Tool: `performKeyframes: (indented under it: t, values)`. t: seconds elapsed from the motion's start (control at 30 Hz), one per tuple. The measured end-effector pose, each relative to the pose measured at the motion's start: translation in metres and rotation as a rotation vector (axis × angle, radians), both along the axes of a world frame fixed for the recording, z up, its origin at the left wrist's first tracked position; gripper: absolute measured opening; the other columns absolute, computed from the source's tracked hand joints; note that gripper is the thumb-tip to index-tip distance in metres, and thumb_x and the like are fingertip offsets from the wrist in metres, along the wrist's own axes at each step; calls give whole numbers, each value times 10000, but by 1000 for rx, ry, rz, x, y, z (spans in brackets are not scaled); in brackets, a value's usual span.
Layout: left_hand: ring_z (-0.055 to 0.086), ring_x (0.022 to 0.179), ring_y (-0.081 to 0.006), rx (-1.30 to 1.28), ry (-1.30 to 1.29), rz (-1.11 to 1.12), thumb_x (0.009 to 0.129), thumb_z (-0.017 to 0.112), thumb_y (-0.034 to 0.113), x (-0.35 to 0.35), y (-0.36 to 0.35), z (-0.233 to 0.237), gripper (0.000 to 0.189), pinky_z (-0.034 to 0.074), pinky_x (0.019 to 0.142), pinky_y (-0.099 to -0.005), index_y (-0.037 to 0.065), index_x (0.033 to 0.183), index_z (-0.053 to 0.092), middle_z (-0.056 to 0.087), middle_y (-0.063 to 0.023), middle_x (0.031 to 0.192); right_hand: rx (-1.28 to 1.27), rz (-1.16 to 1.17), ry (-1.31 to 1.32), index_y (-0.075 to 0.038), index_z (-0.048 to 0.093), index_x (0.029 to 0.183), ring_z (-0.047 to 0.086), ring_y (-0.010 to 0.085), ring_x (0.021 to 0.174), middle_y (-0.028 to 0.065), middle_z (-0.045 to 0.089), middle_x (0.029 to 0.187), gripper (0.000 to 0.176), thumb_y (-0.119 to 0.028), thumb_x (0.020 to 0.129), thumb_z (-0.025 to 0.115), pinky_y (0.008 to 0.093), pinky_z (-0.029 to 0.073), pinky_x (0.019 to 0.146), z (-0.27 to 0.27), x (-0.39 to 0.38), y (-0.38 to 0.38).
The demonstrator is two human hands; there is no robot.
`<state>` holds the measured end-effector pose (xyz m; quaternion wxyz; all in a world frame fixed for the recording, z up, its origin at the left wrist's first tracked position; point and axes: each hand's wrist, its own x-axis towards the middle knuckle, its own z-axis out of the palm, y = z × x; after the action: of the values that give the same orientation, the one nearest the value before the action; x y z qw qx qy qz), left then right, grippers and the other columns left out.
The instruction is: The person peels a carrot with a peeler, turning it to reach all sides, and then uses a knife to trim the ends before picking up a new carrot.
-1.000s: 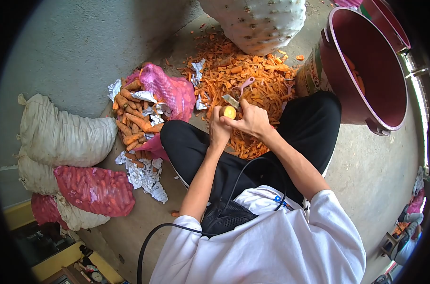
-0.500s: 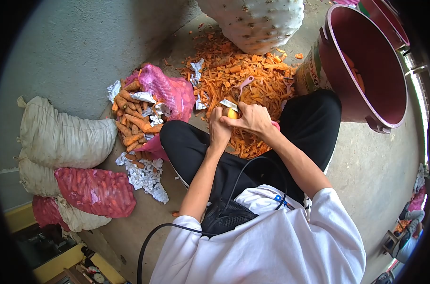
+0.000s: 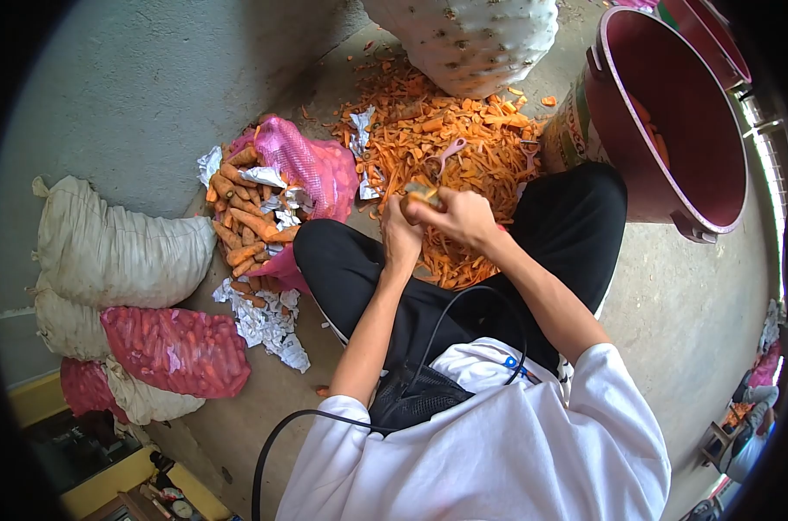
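My left hand is closed around a carrot, most of it hidden by my fingers. Against it, my right hand grips a knife; its short blade shows at the carrot, and a bit of pink handle seems to stick out behind the palm. Both hands meet above my crossed legs, over a heap of carrot peelings. A pink peeler lies on the peelings just beyond my fingers.
Left of the peelings, a torn pink mesh sack spills unpeeled carrots and crumpled paper. Full white sacks and a red mesh sack lie further left. A dark red bin with carrots inside stands right; a bulging white sack sits behind.
The knife and the carrot have turned in my hands, so the yellow cut face seen before is hidden. My right hand has shifted slightly; both keep their hold.
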<state>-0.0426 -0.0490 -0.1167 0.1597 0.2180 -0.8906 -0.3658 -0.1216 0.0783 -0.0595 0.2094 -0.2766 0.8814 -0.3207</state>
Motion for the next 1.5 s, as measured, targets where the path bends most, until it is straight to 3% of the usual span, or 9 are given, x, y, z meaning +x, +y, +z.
performKeyframes:
  t: [0.1, 0.13, 0.47, 0.77, 0.87, 1.23, 1.37, 1.4, 1.5]
  values:
    - [593, 850, -381, 22, 88, 60, 705, 752, 156, -2, -3, -2, 415, 461, 729, -436, 34, 998, 485, 606, -195, 893, -258, -320, -314, 8, 576, 888, 593, 258, 680, 172, 580, 686, 688, -623, 906, 304, 353, 444, 631, 0, -17, 3]
    - [609, 818, -335, 15, 129, 32, 736, 753, 197, -1, -4, -2, 412, 472, 727, -403, 39, 1000, 478, 608, -171, 860, -246, -335, -419, 1, 560, 1067, 585, 400, 954, 270, 614, 925, 642, -553, 936, 262, 437, 424, 867, 0, -25, 7]
    - [518, 895, -179, 338, 220, -33, 762, 759, 185, -2, -1, -3, 492, 445, 808, -326, 27, 1071, 410, 503, -88, 981, -29, -478, 152, -33, 578, 726, 610, 373, 707, 177, 627, 730, 427, -413, 902, 496, 453, 467, 644, -18, -31, 8]
    - [494, 926, -174, 382, 278, 2, 792, 699, 99, -3, -6, -23, 512, 434, 842, -309, 19, 1143, 334, 448, -89, 1045, -193, -351, 69, -30, 516, 793, 606, 319, 620, 157, 596, 674, 496, -517, 809, 609, 415, 454, 559, -19, -31, 11]
    - [485, 1056, -285, 471, 265, -26, 804, 685, 137, -3, -6, -27, 596, 409, 894, -389, -13, 1217, 283, 434, -207, 1142, -148, -212, 27, -20, 521, 741, 613, 309, 591, 167, 589, 630, 618, -633, 754, 599, 405, 474, 557, -3, -8, 0]
    - [432, 1094, -343, 30, 150, -144, 743, 685, 40, 1, -4, -15, 622, 375, 918, -437, 30, 1244, 316, 440, -188, 1164, -257, -137, -138, 2, 513, 824, 614, 331, 641, 186, 585, 667, 769, -734, 635, 626, 387, 485, 604, -22, -6, -8]
    - [371, 1020, -339, -310, -6, -189, 718, 650, -30, 3, -4, -28, 621, 357, 913, -438, 100, 1255, 367, 408, -187, 1176, -371, -112, -203, -20, 476, 817, 583, 330, 635, 172, 564, 675, 648, -597, 641, 715, 404, 453, 591, -32, -3, -9]
    - [349, 1003, -304, -302, -19, -205, 727, 644, -15, 4, -5, -29, 612, 360, 898, -441, 125, 1258, 374, 410, -189, 1162, -274, -104, -222, -12, 514, 866, 566, 250, 629, 127, 561, 699, 586, -505, 656, 753, 352, 452, 592, -29, -5, -8]
    - [428, 978, -284, 160, 37, -140, 777, 628, 24, 1, 2, 0, 541, 426, 845, -435, 122, 1246, 377, 434, -188, 1162, -302, -136, -73, -19, 525, 852, 554, 253, 620, 119, 535, 705, 527, -446, 658, 764, 358, 444, 566, -36, -7, -6]
